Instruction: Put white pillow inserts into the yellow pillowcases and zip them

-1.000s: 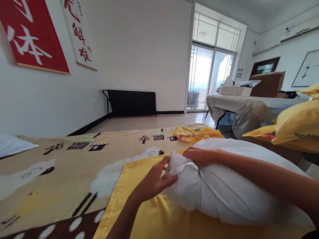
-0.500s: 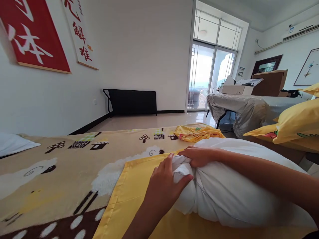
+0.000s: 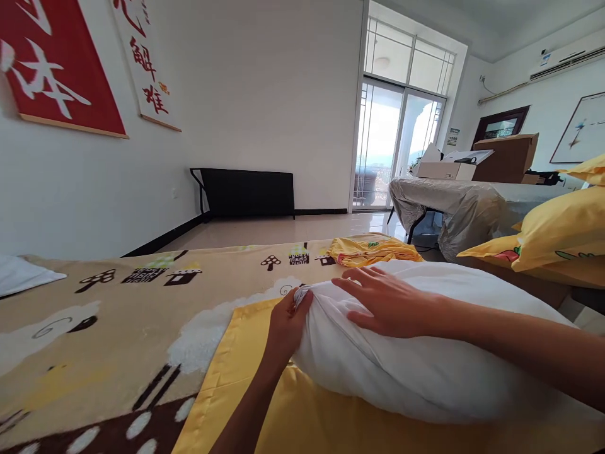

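Observation:
A plump white pillow (image 3: 416, 372) lies on a yellow cloth (image 3: 246, 340) spread over a patterned blanket (image 3: 155, 321). My left hand (image 3: 289, 320) is closed on the gathered end of the pillow, pinching its white fabric between thumb and fingers. Over the pillow's top, my right hand (image 3: 385, 302) has its fingers stretched out and apart; it rests on or just above the fabric. Behind the pillow a crumpled yellow cloth (image 3: 373, 251) with a printed pattern lies on the blanket.
Yellow pillows (image 3: 562, 227) are piled at the right. Behind them a plastic-covered table (image 3: 439, 192) bears a white box (image 3: 447, 170) and a brown carton (image 3: 505, 157). A black folded frame (image 3: 248, 192) leans on the far wall. Another white item (image 3: 28, 275) lies at far left.
My left hand has moved up and left and closed on the pillow's end, drawing it leftward. My right hand has let go of the gathered fabric and spread its fingers.

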### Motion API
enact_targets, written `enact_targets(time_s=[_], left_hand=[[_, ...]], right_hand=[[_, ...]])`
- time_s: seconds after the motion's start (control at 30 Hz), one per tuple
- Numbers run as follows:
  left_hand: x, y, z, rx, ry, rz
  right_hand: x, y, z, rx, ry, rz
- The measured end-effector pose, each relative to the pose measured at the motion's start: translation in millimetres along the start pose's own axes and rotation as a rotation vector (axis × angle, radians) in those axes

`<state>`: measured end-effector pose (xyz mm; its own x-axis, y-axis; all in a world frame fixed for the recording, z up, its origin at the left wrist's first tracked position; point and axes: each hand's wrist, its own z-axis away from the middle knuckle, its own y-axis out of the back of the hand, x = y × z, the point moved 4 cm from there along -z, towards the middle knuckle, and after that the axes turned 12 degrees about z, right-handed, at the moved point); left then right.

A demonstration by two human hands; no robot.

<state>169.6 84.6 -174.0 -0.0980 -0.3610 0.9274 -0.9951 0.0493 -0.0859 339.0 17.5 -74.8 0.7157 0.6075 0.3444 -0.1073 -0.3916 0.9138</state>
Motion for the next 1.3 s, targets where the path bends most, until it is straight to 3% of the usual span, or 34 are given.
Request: enact_targets(time_s=[0.07,0.17,0.33,0.43,0.53,0.7,0.77,0.87,0.93,1.0,1.07,1.13,1.2,1.3], left_hand=[[-5.7,2.7,-2.0,0.046,0.039,0.057],[-6.0,2.7,-0.8,0.117,0.015,0.066],[7.5,-2.4,6.5,0.219,-0.03,0.127],[14.6,-5.2,9.7,0.277,-0.01,0.275],[12.0,-6.8,10.0,0.367,0.065,0.416],[-8.5,-10.1,4.9,0.411,0.173,0.454],[-14.8,-10.1,4.4,0.425,0.198,0.42],[-14.2,-9.9,7.0,0.45,0.191,0.379],[-9.4,-10.5,9.7,0.452,0.186,0.347],[-4.7,-10.6,12.1,0.446,0.191,0.307],[-0.5,-9.1,13.2,0.434,0.157,0.283],[4.7,-6.5,13.6,0.413,0.069,0.263],[12.1,-4.9,14.9,0.372,-0.035,0.185],[27.3,-8.1,20.6,0.291,-0.169,-0.024]], right_hand=[[-4.8,11.4,18.7,0.012,-0.068,0.089],[6.1,-0.9,39.9,-0.192,-0.105,-0.015],[47.4,-75.2,59.2,-0.535,-0.12,-0.567],[63.8,-111.4,64.6,-0.597,-0.182,-0.742],[69.9,-112.9,62.4,-0.523,-0.187,-0.731],[52.3,-63.9,64.3,-0.38,-0.25,-0.332],[24.6,-37.5,70.8,-0.159,-0.296,-0.119],[-38.5,-12.2,77.5,0.245,-0.374,0.068],[-78.3,-12.2,67.9,0.457,-0.388,0.114],[-97.2,-25.1,43.3,0.519,-0.412,0.069],[-90.6,-42.9,12.5,0.454,-0.462,-0.019],[-67.0,-54.9,-10.6,0.417,-0.5,-0.088],[-39.0,-59.4,-20.9,0.419,-0.489,-0.141],[-10.4,-62.0,-20.7,0.382,-0.348,-0.232]])
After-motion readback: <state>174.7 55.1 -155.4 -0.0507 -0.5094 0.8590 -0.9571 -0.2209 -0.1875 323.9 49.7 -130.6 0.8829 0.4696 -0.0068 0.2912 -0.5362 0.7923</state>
